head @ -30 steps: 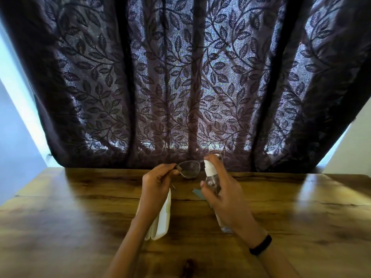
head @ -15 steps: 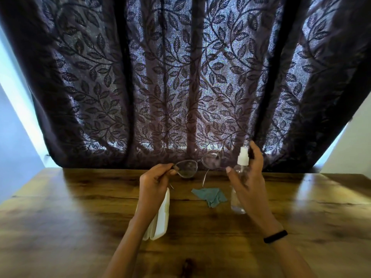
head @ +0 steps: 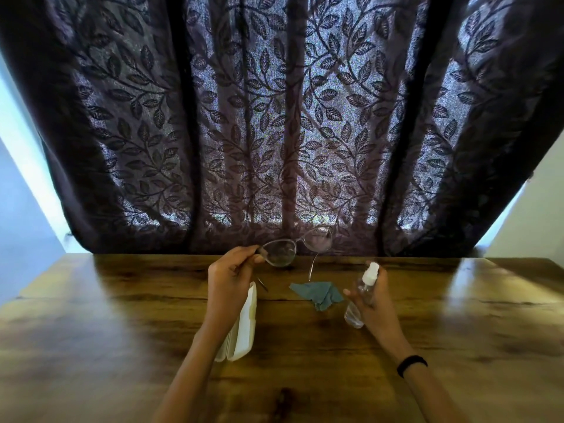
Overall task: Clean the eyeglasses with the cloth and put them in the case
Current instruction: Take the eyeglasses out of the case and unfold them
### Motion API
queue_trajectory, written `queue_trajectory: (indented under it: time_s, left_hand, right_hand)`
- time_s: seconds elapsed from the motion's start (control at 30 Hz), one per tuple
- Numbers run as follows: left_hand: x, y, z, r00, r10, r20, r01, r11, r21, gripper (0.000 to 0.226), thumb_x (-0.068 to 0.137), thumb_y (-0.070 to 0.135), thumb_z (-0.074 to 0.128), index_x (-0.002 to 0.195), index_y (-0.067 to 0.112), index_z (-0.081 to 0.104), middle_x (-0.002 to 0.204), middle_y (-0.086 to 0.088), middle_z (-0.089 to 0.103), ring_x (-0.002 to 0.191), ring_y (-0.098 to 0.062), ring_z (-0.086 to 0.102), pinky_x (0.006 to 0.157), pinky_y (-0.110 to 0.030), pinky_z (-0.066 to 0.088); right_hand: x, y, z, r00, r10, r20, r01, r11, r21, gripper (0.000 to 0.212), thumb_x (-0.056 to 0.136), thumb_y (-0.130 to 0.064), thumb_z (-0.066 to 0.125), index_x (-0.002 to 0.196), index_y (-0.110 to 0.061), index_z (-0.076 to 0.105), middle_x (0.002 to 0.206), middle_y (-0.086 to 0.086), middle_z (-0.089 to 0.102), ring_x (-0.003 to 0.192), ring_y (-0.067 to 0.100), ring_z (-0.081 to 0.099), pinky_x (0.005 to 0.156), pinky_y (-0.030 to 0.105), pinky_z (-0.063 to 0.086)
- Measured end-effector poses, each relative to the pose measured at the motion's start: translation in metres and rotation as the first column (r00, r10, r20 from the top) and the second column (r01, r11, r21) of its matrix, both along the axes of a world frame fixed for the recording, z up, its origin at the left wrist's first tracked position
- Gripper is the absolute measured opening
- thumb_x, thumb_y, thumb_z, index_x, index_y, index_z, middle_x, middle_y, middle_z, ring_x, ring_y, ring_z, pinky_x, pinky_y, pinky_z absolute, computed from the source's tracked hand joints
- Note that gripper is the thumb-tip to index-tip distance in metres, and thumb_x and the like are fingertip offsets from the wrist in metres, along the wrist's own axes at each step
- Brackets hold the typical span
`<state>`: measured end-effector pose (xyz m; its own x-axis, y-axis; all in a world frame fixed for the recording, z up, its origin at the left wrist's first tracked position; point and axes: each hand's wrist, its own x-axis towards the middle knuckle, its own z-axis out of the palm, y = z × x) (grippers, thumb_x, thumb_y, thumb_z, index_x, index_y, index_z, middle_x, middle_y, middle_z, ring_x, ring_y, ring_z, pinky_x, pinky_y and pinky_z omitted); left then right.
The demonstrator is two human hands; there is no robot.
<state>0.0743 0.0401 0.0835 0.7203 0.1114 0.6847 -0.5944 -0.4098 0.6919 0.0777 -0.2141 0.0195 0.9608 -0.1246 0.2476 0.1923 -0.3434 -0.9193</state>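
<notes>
Left hand [head: 230,274] pinches eyeglasses [head: 294,247], right hand [head: 374,300] grips spray bottle [head: 361,296] (cloth [head: 319,294] between).

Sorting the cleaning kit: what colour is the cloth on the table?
Teal blue-green, plain; the cloth shows best in the head view.

A person's left hand [head: 232,273] holds eyeglasses [head: 297,247] above the far edge of a table [head: 122,315], in front of a curtain [head: 274,117]. A case [head: 244,328] lies beneath that forearm. A cloth [head: 319,294] lies between the case and a spray bottle [head: 363,293] in the right hand [head: 374,303].
</notes>
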Motion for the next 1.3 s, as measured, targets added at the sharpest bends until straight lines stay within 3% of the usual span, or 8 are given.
queue_trajectory:
  time_s: [0.17,0.33,0.57,0.73,0.93,1.03,1.1,1.3]
  left_hand:
    - [0.0,-0.001,-0.001,0.999,-0.032,-0.016,0.031,0.999,-0.033,0.024,0.08,-0.008,0.057,0.091,0.01,0.067,0.085,0.003,0.068,0.082,0.003,0.064,0.076,-0.011,0.05]
    - [-0.001,-0.002,0.0,0.997,-0.079,-0.027,0.075,0.991,-0.113,0.037,0.08,-0.008,0.056,0.09,0.026,0.063,0.085,0.01,0.067,0.082,0.003,0.065,0.076,-0.012,0.051]
    - [0.0,-0.002,-0.002,0.976,-0.194,-0.102,0.142,0.914,-0.381,0.021,0.085,0.002,0.054,0.093,0.015,0.068,0.078,0.011,0.073,0.077,-0.005,0.067,0.07,-0.016,0.054]
    - [-0.004,0.001,-0.002,0.947,-0.298,-0.121,0.192,0.825,-0.531,0.018,0.082,0.014,0.056,0.094,0.015,0.07,0.085,0.001,0.074,0.082,-0.016,0.069,0.071,-0.021,0.056]
    - [-0.006,0.014,-0.003,0.985,-0.06,-0.159,0.019,0.969,-0.248,0.033,0.086,-0.003,0.052,0.115,0.012,0.056,0.102,-0.007,0.067,0.089,-0.006,0.065,0.077,-0.011,0.051]
    - [-0.011,0.019,0.002,0.988,0.151,-0.033,-0.153,0.985,-0.084,0.029,0.087,-0.004,0.05,0.113,0.006,0.059,0.101,-0.005,0.063,0.089,0.008,0.058,0.077,-0.005,0.045]
    - [-0.014,0.018,0.009,0.969,0.241,0.059,-0.239,0.97,-0.032,0.027,0.086,-0.004,0.051,0.111,0.001,0.061,0.099,-0.007,0.063,0.085,0.002,0.058,0.078,-0.005,0.044]
    - [-0.018,-0.003,0.037,0.98,0.123,0.156,-0.151,0.972,0.182,0.027,0.082,-0.005,0.058,0.108,0.0,0.063,0.1,-0.003,0.061,0.09,0.001,0.054,0.081,-0.004,0.042]
  right_hand:
    - [-0.006,0.0,-0.005,0.997,0.055,-0.06,-0.052,0.997,0.052,0.06,0.083,-0.014,0.058,0.132,-0.021,0.024,0.082,0.015,0.05,0.041,0.001,0.052,0.037,0.02,0.041]
    - [-0.014,0.006,0.024,0.998,-0.037,0.055,0.036,0.999,0.008,0.064,0.077,-0.046,0.053,0.132,-0.023,0.03,0.112,0.006,0.048,0.091,0.016,0.054,0.073,0.037,0.051]
    - [-0.004,0.018,0.069,0.982,-0.089,0.168,0.14,0.935,-0.326,0.035,0.089,-0.025,0.055,0.122,-0.015,0.053,0.103,0.006,0.064,0.105,0.024,0.054,0.09,0.043,0.047]
    - [0.004,0.029,0.081,0.984,-0.032,0.173,0.097,0.919,-0.381,0.018,0.089,-0.017,0.056,0.095,-0.003,0.066,0.087,0.016,0.069,0.086,0.03,0.061,0.085,0.042,0.047]
    - [0.004,0.036,0.088,0.958,-0.061,0.28,0.166,0.916,-0.366,0.016,0.089,-0.011,0.057,0.081,-0.001,0.067,0.074,0.013,0.066,0.073,0.026,0.056,0.071,0.038,0.047]
    - [0.002,0.039,0.092,0.917,-0.071,0.393,0.236,0.891,-0.389,0.014,0.087,-0.007,0.059,0.08,0.0,0.069,0.07,0.014,0.067,0.069,0.022,0.05,0.07,0.036,0.042]
    - [0.001,0.041,0.094,0.892,-0.071,0.447,0.273,0.872,-0.406,0.01,0.084,-0.004,0.061,0.081,0.0,0.07,0.069,0.014,0.068,0.068,0.02,0.05,0.076,0.033,0.038]
    - [0.002,0.05,0.092,0.88,0.02,0.474,0.292,0.765,-0.574,0.011,0.082,0.003,0.062,0.085,-0.003,0.071,0.079,0.01,0.072,0.076,0.028,0.06,0.091,0.042,0.042]
